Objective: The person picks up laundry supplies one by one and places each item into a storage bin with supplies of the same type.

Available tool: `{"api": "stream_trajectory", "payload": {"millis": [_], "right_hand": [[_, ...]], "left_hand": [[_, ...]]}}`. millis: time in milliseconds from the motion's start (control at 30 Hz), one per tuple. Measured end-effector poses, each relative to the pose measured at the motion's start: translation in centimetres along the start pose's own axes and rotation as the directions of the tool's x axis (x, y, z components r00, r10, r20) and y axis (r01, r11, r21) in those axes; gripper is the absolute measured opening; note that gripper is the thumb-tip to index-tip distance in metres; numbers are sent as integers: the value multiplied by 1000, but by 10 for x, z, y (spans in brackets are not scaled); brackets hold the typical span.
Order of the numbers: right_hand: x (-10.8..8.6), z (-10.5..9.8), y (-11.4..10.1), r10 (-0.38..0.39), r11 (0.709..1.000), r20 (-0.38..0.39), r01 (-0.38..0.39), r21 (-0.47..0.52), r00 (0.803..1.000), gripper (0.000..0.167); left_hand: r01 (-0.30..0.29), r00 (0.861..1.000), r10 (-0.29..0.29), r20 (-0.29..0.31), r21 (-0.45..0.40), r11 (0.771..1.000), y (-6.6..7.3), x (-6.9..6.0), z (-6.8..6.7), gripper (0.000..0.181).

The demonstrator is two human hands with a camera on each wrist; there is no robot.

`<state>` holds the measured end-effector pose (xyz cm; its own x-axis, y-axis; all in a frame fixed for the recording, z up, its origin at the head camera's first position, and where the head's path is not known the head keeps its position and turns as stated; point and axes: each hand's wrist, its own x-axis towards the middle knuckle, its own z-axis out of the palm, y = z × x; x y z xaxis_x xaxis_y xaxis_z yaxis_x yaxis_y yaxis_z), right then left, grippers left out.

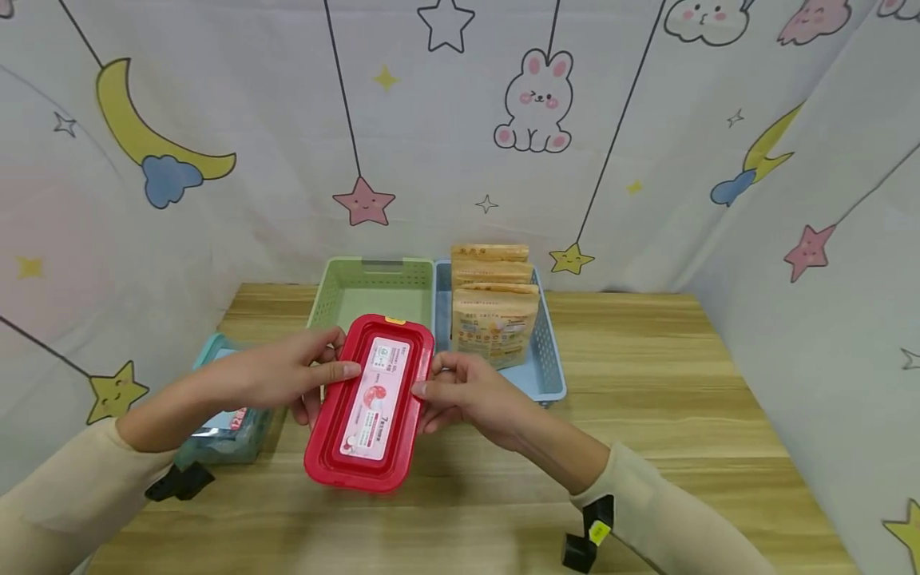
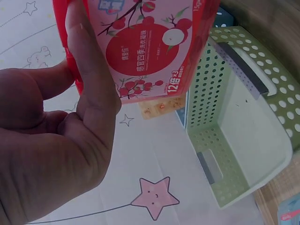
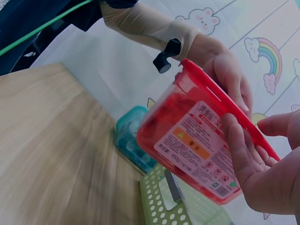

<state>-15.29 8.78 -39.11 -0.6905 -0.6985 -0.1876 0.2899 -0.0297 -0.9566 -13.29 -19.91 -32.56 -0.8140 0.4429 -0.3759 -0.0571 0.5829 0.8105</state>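
Note:
Both hands hold a tub of laundry pods (image 1: pixel 374 403) with a red lid above the table's front half. Its pink front label shows in the left wrist view, and its clear side with red contents and a printed label in the right wrist view. The left hand (image 1: pixel 302 371) grips the tub's left edge, thumb on the lid. On the opposite edge, the right hand (image 1: pixel 470 391) grips with its thumb on the lid rim and fingers against the side (image 3: pixel 192 140). Behind the tub stands a green basket (image 1: pixel 381 289), with nothing seen inside it.
A blue basket (image 1: pixel 548 363) adjoins the green one and holds several upright tan pouches (image 1: pixel 496 323). Left, partly behind the left forearm, is a teal tub (image 1: pixel 251 447). A patterned cloth (image 1: pixel 446 104) hangs around the wooden table (image 1: pixel 647 399).

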Motion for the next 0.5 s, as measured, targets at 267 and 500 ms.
{"api": "stream_trajectory", "payload": {"millis": [267, 500], "right_hand": [[8, 3, -6, -21, 1000, -31, 22, 11, 999, 22], [19, 2, -17, -54, 998, -81, 56, 22, 995, 15]], "left_hand": [[-40, 997, 42, -64, 28, 999, -5, 5, -6, 48], [-56, 987, 60, -148, 30, 998, -1, 10, -11, 46]]}}
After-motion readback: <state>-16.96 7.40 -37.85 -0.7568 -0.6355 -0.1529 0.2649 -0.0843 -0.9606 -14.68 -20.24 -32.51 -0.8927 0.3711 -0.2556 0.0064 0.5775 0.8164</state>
